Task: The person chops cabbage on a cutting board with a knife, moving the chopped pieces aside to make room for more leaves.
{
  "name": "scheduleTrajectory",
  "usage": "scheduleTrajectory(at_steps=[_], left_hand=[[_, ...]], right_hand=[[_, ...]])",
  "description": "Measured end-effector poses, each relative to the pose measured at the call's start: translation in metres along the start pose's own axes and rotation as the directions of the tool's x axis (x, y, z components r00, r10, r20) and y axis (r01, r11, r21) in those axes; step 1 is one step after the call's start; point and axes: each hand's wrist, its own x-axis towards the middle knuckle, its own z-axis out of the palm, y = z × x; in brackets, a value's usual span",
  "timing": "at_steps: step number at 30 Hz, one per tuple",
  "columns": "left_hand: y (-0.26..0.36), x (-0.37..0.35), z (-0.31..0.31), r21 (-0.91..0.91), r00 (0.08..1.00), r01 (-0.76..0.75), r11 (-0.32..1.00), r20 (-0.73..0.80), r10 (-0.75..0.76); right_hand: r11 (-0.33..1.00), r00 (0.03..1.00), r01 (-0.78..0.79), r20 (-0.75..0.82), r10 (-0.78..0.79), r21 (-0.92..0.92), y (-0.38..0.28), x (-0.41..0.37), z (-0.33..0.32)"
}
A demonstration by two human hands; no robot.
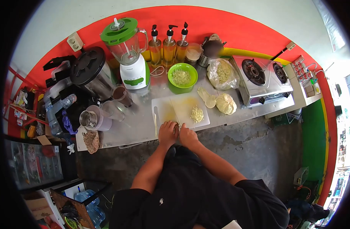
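Note:
At the front edge of a white cutting board [160,108], my right hand [188,136] is closed round the handle end of a knife [175,110], whose thin blade points away over the board. My left hand [168,133] is closed right beside it, fingers curled by the knife; what they hold is hidden. A small heap of chopped cabbage [197,114] lies on the board's right side. Just beyond the board's right edge sit a cut cabbage head [225,104] and a loose pale cabbage piece [207,98]. Behind the board, a green bowl [194,79] holds shredded cabbage.
A plastic bag of shredded cabbage [223,74] lies beside a two-burner stove [264,89]. Along the red wall stand a blender [133,74] and pump bottles [169,51]. To the left are a large steel pot [91,72], a brown-filled glass [122,96] and an empty glass [113,110].

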Motion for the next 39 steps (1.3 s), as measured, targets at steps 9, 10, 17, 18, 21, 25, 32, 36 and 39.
scheduleTrajectory(at_steps=[9,10,17,18,21,25,32,36,39], left_hand=[[0.000,-0.001,0.000,-0.030,1.000,0.008,1.000,0.023,-0.007],[0.000,-0.002,-0.001,-0.028,1.000,0.003,1.000,0.025,-0.003],[0.003,0.001,-0.001,-0.051,1.000,0.027,0.998,0.013,-0.027],[0.003,0.001,-0.001,-0.070,0.999,0.045,0.997,-0.003,-0.046],[0.001,0.000,0.000,-0.056,1.000,0.026,0.998,0.018,-0.025],[-0.002,-0.002,0.002,-0.060,1.000,0.015,0.998,-0.010,-0.016],[-0.003,-0.002,-0.001,-0.122,0.999,-0.044,0.992,-0.015,0.043],[-0.006,0.000,0.000,-0.168,1.000,-0.005,0.986,-0.002,0.004],[-0.005,0.003,-0.002,-0.193,1.000,-0.002,0.981,0.007,0.003]], right_hand=[[0.998,1.000,0.021,0.014,-0.020,-0.068,0.003,0.002,0.002],[0.997,0.999,0.043,0.015,-0.042,-0.071,0.002,0.003,-0.001],[0.999,0.999,-0.015,0.042,0.017,-0.046,0.003,-0.013,0.007],[0.998,1.000,0.016,0.025,-0.015,-0.054,0.002,-0.009,0.003],[0.995,0.998,0.066,-0.002,-0.067,-0.068,0.002,-0.006,0.002],[0.998,1.000,0.009,0.010,-0.008,-0.057,0.000,-0.011,0.010],[0.997,0.999,0.037,0.009,-0.037,-0.072,0.001,-0.004,0.003],[0.997,1.000,0.022,0.016,-0.021,-0.076,-0.001,-0.012,0.011],[0.993,0.999,0.037,-0.001,-0.038,-0.108,0.002,-0.003,0.010]])
